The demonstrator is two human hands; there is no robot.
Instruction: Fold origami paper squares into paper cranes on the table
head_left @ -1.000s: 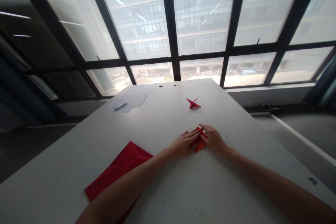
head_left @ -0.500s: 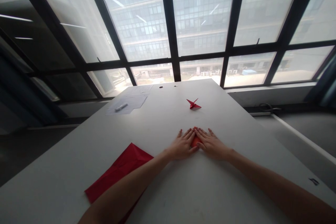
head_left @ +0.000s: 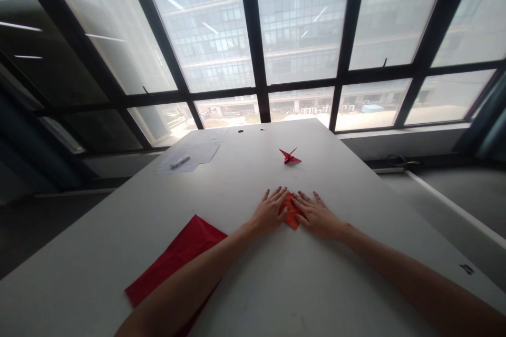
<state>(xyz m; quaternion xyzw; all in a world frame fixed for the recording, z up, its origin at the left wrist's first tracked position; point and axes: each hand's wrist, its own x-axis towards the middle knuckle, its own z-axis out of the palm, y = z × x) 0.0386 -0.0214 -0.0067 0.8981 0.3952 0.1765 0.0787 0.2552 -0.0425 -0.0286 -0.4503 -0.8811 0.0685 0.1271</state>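
Observation:
A small folded piece of orange-red paper (head_left: 291, 217) lies flat on the white table (head_left: 253, 284) between my hands. My left hand (head_left: 269, 211) rests on its left side, fingers stretched out and apart. From the other side, my right hand (head_left: 318, 217) lies flat over the paper's right part with its fingers spread. Both hands hide the paper's side edges. Beyond them stands a red origami crane (head_left: 290, 157). A larger sheet of red paper (head_left: 177, 253), creased, lies at the left, partly under my left forearm.
White paper sheets (head_left: 205, 154) lie at the table's far left, with a white marker-like stick (head_left: 180, 162) on them. A dark mark (head_left: 466, 269) shows near the right edge. Large windows (head_left: 304, 21) rise behind the table.
My hands first had their fingertips at the orange-red paper's edges, then came together flat over it. Now the left hand has slid a little left, uncovering more of the paper.

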